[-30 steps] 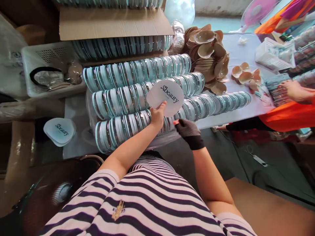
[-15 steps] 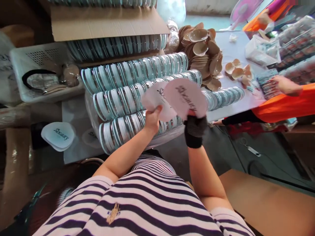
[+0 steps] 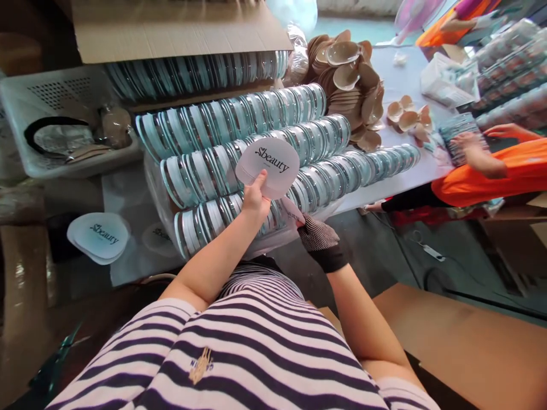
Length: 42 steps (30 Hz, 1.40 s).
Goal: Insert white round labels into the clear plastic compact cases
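My left hand grips a white rounded card by its lower edge, thumb on top of the printed word "beauty". Just below and to the right, my right hand, in a dark dotted glove with bare fingertips, pinches a second printed card. That one is tilted steeply and partly hidden behind the first card. Both cards are over long rows of round, shiny-rimmed pieces standing on edge, packed side by side. Further left, a small pile of the same white cards lies on a grey surface.
A white basket with a black band and wrapped items stands left. Behind the rows is a cardboard flap. Brown shell-shaped cups are heaped at the back. A co-worker's orange sleeve reaches in from the right; a carton sits below.
My right hand has come down and left, turning its card from face-up to steeply tilted. The card in my left hand now shows its print fully. The co-worker's hands have shifted.
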### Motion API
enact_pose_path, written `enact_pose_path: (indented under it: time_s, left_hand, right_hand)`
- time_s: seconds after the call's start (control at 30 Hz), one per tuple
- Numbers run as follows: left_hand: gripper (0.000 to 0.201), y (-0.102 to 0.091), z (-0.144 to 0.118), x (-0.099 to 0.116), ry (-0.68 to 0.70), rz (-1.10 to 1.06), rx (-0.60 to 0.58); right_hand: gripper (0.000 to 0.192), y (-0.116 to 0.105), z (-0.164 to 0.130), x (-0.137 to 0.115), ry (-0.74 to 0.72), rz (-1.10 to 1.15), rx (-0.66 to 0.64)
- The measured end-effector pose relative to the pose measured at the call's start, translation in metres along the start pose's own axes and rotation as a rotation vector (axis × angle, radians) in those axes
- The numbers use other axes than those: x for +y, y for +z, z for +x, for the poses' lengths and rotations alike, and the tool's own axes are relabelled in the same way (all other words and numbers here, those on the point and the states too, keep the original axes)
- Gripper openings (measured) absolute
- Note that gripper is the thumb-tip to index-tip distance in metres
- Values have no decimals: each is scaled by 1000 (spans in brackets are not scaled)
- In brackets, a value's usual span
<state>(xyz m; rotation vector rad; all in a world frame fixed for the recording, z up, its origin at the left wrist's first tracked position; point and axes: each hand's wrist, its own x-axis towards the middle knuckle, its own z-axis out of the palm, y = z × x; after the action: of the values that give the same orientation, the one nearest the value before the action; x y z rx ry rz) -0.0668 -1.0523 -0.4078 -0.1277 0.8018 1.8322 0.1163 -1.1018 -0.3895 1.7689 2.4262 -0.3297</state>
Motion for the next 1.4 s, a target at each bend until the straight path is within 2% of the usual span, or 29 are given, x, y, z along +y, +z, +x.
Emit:
enact_pose_path:
  time_s: [0.1, 0.17, 0.3, 0.47, 0.57, 0.67, 0.77, 0.83, 0.87, 0.93, 1.0, 1.03, 1.13, 1.2, 1.3, 1.4]
  left_hand:
    - [47, 0, 0, 1, 8, -3, 9]
    - [46, 0, -1, 1, 18, -4, 22]
    - [47, -2, -5, 1, -16, -3, 6]
    - [50, -3, -4, 1, -1, -9, 14]
    - [49, -4, -3, 0, -6, -9, 22]
    - [47, -6, -3, -2, 23, -6, 0]
    - [46, -8, -6, -6, 71, 1, -25]
    - [46, -8, -9, -8, 93, 22, -19]
    - [47, -7, -9, -9, 104, 37, -10]
    - [47, -7, -9, -12, 129, 65, 8]
    - [47, -5, -8, -14, 160, 84, 20]
    - [47, -5, -7, -16, 173, 93, 24]
    - [43, -2, -6, -18, 197, 117, 32]
    - [39, -1, -10, -17, 207, 125, 20]
    - [34, -3, -20, -10, 225, 131, 39]
    - [27, -10, -27, -3, 201, 168, 60]
  right_hand:
    - [40, -8, 25, -11, 10, -54, -103]
    - [41, -6, 26, -12, 5, -51, -41]
    - [40, 17, 21, -9, -39, 3, 168]
    - [41, 48, 36, -7, -35, 66, 140]
    - [36, 49, 39, -2, -15, 232, 40]
    - [30, 42, 36, -1, -12, 654, -179]
    - [40, 40, 36, -8, 2, 1081, -401]
    - [43, 41, 38, -11, 27, 1270, -506]
    - [43, 40, 40, -11, 38, 1294, -553]
    - [41, 32, 44, -5, 32, 1140, -597]
    - [38, 15, 51, 5, -2, 884, -496]
    - [37, 5, 56, 10, -21, 793, -361]
    - [46, -26, 76, 16, -96, 718, 187]
    - [56, -39, 84, 9, -185, 664, 402]
    - [65, -40, 78, -19, -309, 461, 524]
    - [56, -26, 63, -51, -354, 421, 531]
